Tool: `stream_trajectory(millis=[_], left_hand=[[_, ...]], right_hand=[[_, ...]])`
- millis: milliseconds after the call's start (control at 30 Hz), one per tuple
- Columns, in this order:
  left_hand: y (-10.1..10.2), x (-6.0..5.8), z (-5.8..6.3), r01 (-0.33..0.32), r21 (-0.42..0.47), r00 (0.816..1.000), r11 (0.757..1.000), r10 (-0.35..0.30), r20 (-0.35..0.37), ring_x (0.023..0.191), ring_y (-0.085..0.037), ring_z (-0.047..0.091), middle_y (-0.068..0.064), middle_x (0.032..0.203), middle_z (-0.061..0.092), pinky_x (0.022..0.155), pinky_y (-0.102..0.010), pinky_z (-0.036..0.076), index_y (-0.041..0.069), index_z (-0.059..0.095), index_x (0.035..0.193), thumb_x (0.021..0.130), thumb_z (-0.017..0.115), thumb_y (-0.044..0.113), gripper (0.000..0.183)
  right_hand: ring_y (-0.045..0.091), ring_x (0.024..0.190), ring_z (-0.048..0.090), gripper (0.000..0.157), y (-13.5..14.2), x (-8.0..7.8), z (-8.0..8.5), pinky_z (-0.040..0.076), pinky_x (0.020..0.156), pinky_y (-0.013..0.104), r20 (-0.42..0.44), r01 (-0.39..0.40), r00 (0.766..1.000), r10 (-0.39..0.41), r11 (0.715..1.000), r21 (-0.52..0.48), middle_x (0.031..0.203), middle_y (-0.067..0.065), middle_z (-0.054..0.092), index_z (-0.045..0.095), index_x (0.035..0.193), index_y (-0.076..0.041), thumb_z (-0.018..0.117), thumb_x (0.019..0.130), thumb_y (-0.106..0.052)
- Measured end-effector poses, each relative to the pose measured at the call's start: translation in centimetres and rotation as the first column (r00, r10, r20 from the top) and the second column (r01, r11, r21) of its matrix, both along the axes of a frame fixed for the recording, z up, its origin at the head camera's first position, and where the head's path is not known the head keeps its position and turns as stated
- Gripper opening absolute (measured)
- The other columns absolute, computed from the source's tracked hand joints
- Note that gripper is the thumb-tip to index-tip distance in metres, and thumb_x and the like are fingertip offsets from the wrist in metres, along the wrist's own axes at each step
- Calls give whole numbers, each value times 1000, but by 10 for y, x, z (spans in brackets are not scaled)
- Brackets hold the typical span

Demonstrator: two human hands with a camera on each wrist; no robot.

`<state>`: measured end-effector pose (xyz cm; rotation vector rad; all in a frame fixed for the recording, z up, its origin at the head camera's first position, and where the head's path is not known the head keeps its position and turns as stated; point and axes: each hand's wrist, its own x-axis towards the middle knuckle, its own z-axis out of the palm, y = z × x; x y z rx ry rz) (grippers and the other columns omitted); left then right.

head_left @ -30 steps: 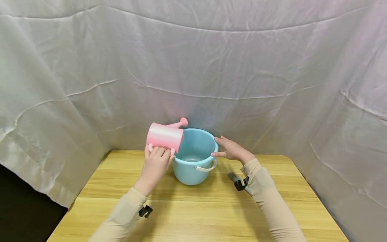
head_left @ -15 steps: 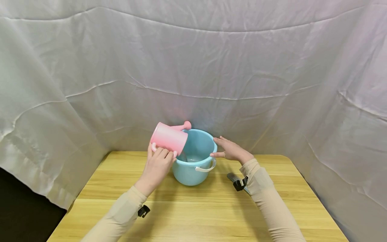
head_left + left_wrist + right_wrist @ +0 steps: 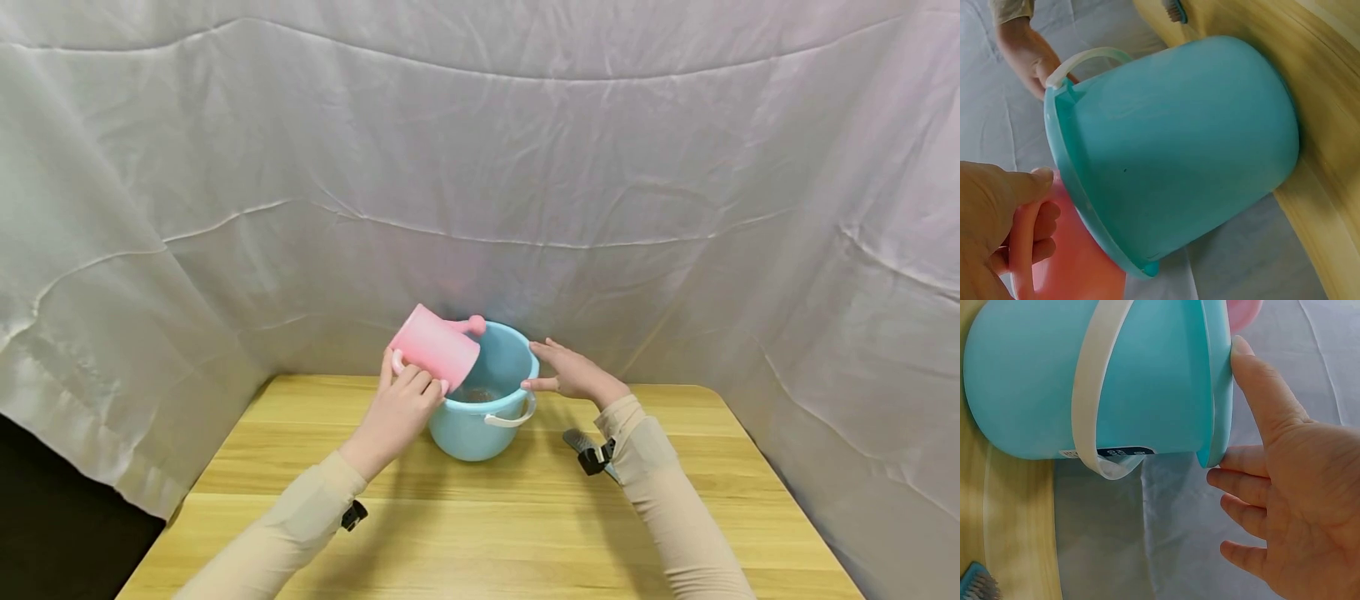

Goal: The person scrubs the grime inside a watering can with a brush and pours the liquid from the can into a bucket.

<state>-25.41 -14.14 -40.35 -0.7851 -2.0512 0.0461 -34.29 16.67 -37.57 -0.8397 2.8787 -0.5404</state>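
Note:
My left hand (image 3: 397, 417) grips the handle of a pink watering can (image 3: 435, 343), its fingers curled round it in the left wrist view (image 3: 1021, 244). The can is tipped to the right, with its open end over the rim of a light blue bucket (image 3: 468, 433). Its spout (image 3: 474, 325) reaches over the bucket's back edge. Something clear and rippled, like water, shows at the bucket's bottom. My right hand (image 3: 573, 372) touches the bucket's right rim with thumb and forefinger, the other fingers spread and fairly straight in the right wrist view.
The bucket's white handle (image 3: 513, 419) hangs down at its front right. A blue brush with grey bristles (image 3: 579, 439) lies on the wooden table (image 3: 480, 533), partly behind my right wrist's camera. A pale grey curtain (image 3: 480, 167) hangs behind and along the sides.
The watering can has moved right over the bucket and tipped further down, my left hand going with it. Rippling has appeared inside the bucket. My right hand stays at the rim.

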Motion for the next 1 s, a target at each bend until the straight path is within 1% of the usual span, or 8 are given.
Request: stream_trajectory(millis=[200, 400, 533, 667, 733, 833, 900, 1000], left_hand=[[1, 0, 1, -6, -45, 1000, 999, 6, 14, 89, -27, 56, -4, 83, 61, 102, -71, 38, 10, 65, 89, 84, 74, 22, 16], [0, -3, 2, -1, -72, 1000, 997, 0, -20, 89, -27, 55, -4, 82, 60, 102, -69, 39, 9, 64, 87, 87, 68, 18, 10], [0, -4, 4, 2, -110, 999, 994, -6, -33, 90, -26, 55, -5, 83, 60, 103, -69, 38, 9, 64, 88, 85, 71, 13, 9], [1, -5, 9, 9, -149, 999, 989, -16, -49, 87, -27, 54, -6, 83, 61, 103, -69, 38, 8, 65, 87, 82, 73, 8, 10], [2, -5, 12, 6, -173, 998, 985, -16, -59, 86, -28, 54, -7, 83, 60, 103, -69, 38, 8, 65, 86, 82, 72, 5, 9], [2, -6, 17, -7, -214, 997, 977, -9, -73, 87, -27, 54, -6, 83, 60, 105, -68, 37, 7, 66, 87, 84, 65, 1, 7], [2, -7, 20, -18, -241, 997, 970, -2, -83, 88, -27, 54, -6, 83, 59, 107, -68, 36, 7, 67, 89, 85, 62, 0, 9], [2, -9, 24, -33, -269, 995, 963, 6, -100, 89, -26, 53, -5, 82, 58, 110, -66, 34, 7, 68, 90, 86, 61, 1, 10]], right_hand=[[45, 147, 17, 86, -1, 2, 0, 20, 119, 59, -17, -10, 1000, 10, 1000, -6, 156, 22, 31, 30, 150, 2, 63, 90, -50], [44, 148, 16, 87, -2, 2, 0, 20, 120, 59, -12, -5, 1000, 5, 1000, 4, 157, 21, 30, 29, 150, 1, 62, 90, -51], [45, 147, 17, 86, -2, 2, 1, 20, 119, 60, -24, -13, 1000, 13, 1000, 5, 156, 22, 31, 30, 150, 2, 63, 90, -50], [46, 146, 18, 85, -1, 1, 0, 22, 118, 60, -36, -19, 999, 19, 1000, 7, 155, 23, 32, 30, 149, 3, 63, 90, -49], [46, 146, 18, 85, 0, 1, -1, 22, 118, 60, -39, -22, 999, 22, 1000, 7, 155, 24, 32, 30, 149, 3, 63, 90, -49], [46, 146, 18, 85, 0, 1, -1, 22, 118, 60, -42, -24, 999, 24, 1000, 6, 155, 23, 32, 31, 149, 3, 63, 90, -49], [46, 146, 18, 85, 0, 1, -1, 22, 119, 60, -42, -25, 999, 26, 1000, 4, 155, 23, 32, 31, 149, 3, 63, 90, -49], [46, 146, 18, 85, 0, 1, -1, 22, 119, 60, -42, -24, 999, 24, 1000, 4, 155, 23, 32, 31, 149, 2, 63, 90, -50]])
